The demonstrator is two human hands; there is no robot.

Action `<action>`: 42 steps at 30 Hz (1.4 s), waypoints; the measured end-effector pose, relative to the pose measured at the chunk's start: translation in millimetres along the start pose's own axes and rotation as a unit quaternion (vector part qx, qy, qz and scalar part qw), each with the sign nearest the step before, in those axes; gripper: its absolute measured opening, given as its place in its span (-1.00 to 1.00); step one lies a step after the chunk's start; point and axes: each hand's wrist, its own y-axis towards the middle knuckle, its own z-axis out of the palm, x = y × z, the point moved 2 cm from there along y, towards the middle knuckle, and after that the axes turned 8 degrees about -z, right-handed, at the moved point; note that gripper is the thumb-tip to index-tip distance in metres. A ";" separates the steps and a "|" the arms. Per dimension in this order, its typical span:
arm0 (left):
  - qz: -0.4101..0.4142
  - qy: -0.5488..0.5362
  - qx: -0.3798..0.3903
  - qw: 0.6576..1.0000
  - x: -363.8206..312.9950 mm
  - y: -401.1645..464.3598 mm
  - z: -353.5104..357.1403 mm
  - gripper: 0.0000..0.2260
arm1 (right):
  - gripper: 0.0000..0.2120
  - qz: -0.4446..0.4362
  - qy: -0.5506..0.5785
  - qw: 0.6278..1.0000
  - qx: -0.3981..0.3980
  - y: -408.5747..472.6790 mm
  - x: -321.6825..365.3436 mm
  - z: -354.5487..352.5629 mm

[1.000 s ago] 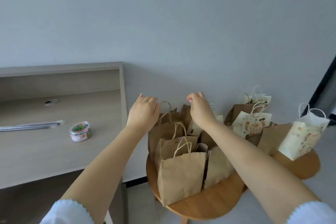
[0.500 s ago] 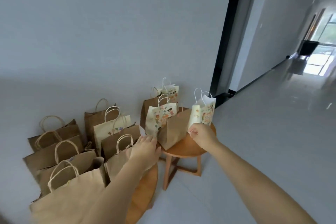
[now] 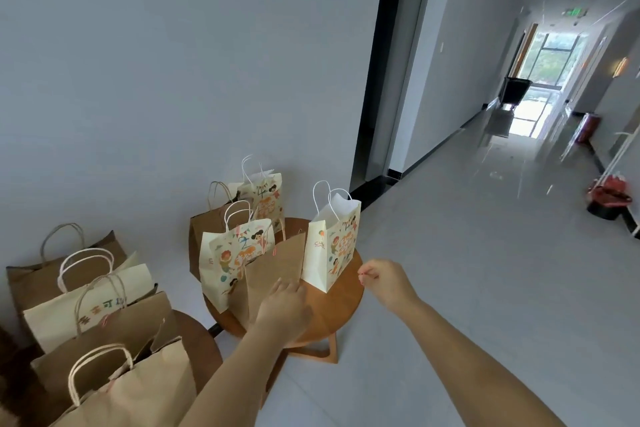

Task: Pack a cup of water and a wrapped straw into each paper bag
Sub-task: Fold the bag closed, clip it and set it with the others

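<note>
I saw left hand point(image 3: 285, 305) fingers straight, touching brown bag point(image 3: 273, 274) at its 12 o'clock | right hand point(image 3: 382, 279) pinched a small red clip point(image 3: 361, 273), farther.

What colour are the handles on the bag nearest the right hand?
White, on the cartoon-printed bag; head view.

Paper bags point(image 3: 273, 274) on stool point(image 3: 332, 315), wall point(image 3: 173, 80) behind.

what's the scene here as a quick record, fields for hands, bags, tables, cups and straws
left hand: fingers straight, touching brown bag
right hand: pinching a small red thing, too small to tell what
printed bags: three on round table
near table: brown and cream bags crowded on it
cups, straws: none in view
setting: grey wall, corridor at right
</note>
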 end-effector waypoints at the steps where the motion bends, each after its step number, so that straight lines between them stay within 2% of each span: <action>1: -0.007 -0.003 0.004 1.000 -0.5 16.7 1.4 -0.60 | -0.83 -0.004 -0.004 1.000 0.009 15.2 -3.3 1.4; 9: -0.038 -0.025 0.022 0.999 -11.6 149.7 -8.1 -0.64 | -0.83 -0.026 -0.008 0.999 0.045 138.7 -32.5 -5.4; 15: -0.058 -0.001 0.035 0.998 -28.8 214.4 1.1 -0.62 | -0.84 -0.049 0.008 0.997 0.066 211.0 -62.0 -13.7; 19: -0.104 -0.014 0.040 0.994 -37.3 254.8 9.1 -0.62 | -0.84 -0.090 -0.008 0.991 0.096 264.8 -86.9 -17.3; 23: -0.184 -0.023 0.046 0.982 -46.1 291.1 24.2 -0.65 | -0.84 -0.149 0.000 0.979 0.137 315.2 -115.3 -21.3; 30: -0.289 -0.056 0.040 0.955 -91.6 331.2 39.2 -0.66 | -0.84 -0.214 0.000 0.952 0.217 380.3 -157.9 -25.4; 36: -0.379 -0.090 0.026 0.921 -86.9 329.2 50.1 -0.72 | -0.85 -0.262 0.006 0.924 0.277 400.0 -161.1 -9.3; 39: -0.394 -0.096 0.031 0.913 -77.2 335.2 53.6 -0.70 | -0.84 -0.278 0.005 0.915 0.293 408.8 -157.9 2.9; 42: -0.388 -0.073 0.060 0.917 -69.8 343.4 58.6 -0.58 | -0.83 -0.279 0.004 0.911 0.304 418.3 -155.6 13.7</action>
